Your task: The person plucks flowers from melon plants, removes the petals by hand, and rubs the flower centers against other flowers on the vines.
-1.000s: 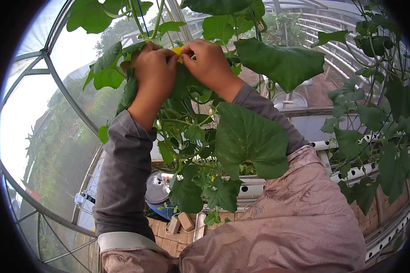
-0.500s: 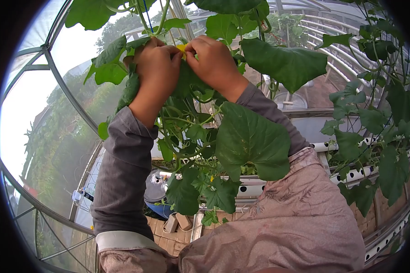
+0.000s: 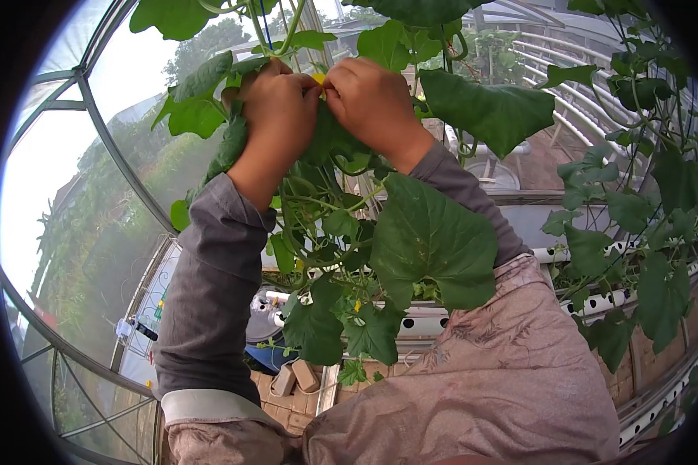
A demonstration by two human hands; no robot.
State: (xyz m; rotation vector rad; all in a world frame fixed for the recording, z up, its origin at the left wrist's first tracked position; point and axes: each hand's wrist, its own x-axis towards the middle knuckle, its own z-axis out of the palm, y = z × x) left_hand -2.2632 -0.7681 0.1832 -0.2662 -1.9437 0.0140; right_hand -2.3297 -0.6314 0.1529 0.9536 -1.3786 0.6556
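High up among the vines, my left hand and my right hand meet fingertip to fingertip at a small yellow flower. Both hands are closed in a pinch on the flower, whose lower part is hidden by the fingers. A curled green leaf lies against my left wrist. Below my right forearm hangs a broad leaf, and another large leaf spreads to the right of my right hand. A blue string runs upward beside the stem above my left hand.
Curved greenhouse framing and clear sheeting rise on the left. More climbing vines hang at the right. White pipes with holes run below, near a lidded blue barrel and a brick floor.
Both hands and the flower appear slightly further right in the view, as do the nearby leaves. The fingers stay pinched at the flower, with my right fingertips closer to my left.
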